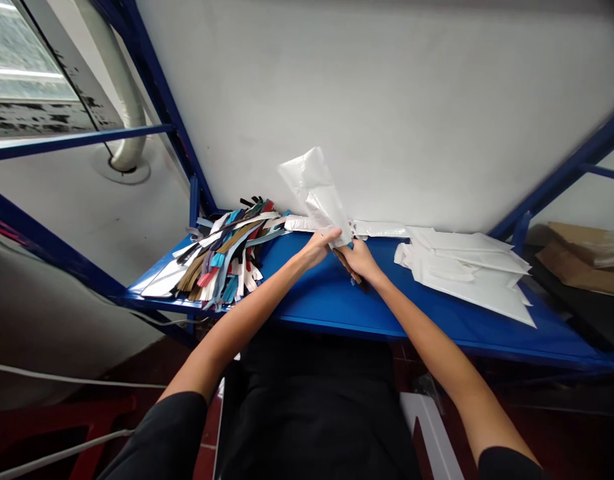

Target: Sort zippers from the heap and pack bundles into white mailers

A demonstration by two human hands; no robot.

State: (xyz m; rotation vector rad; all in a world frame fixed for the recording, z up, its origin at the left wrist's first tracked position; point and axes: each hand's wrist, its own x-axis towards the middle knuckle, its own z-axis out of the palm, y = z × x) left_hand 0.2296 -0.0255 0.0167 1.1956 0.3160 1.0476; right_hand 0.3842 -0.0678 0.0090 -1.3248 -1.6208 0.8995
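Above the middle of the blue table, my left hand (321, 248) is closed on a translucent plastic bag (319, 187), thumb over its lower end. The bag slants up and to the left, towards the wall. My right hand (363, 259) is closed at the bag's lower end, around a bundle of brown fabric strips (351, 267) that look like zippers. A bit of blue shows by its fingers. The bag's mouth is partly hidden by the hands, so how far the strips reach inside cannot be seen. Left of my hands lies a heap of multicoloured zipper-like strips (227, 257).
White flat bags (467, 260) are stacked on the right of the blue table (307, 293). Filled clear packets (381, 229) lie along the wall. Blue frame posts (161, 87) rise at both sides. A cardboard box (581, 267) stands far right, a white cable (77, 379) hangs lower left.
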